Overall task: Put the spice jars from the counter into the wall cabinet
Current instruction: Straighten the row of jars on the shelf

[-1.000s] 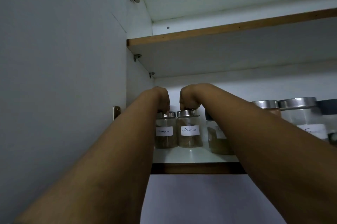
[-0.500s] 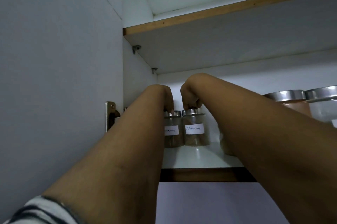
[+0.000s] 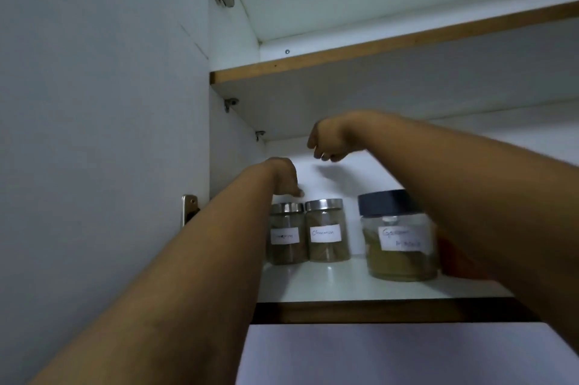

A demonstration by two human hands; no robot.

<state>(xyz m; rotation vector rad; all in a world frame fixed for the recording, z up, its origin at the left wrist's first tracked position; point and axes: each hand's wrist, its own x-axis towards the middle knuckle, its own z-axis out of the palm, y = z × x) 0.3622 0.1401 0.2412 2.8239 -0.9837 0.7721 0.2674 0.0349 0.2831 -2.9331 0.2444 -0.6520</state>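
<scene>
Lifted off both lids since earlier: right hand (image 3: 329, 142) well above, left hand (image 3: 283, 178) just over, fingers loosely curled, holding nothing. Two steel-lidded glass spice jars (image 3: 326, 232), brown contents, touching, left of one black-lidded glass jar (image 3: 398, 237) on white cabinet shelf (image 3: 344, 287).

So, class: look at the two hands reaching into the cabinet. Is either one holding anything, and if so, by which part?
Nothing is held. The right hand hangs above the jars with loosely curled fingers; the left hand is just over the leftmost jar's lid, not gripping it.
</scene>
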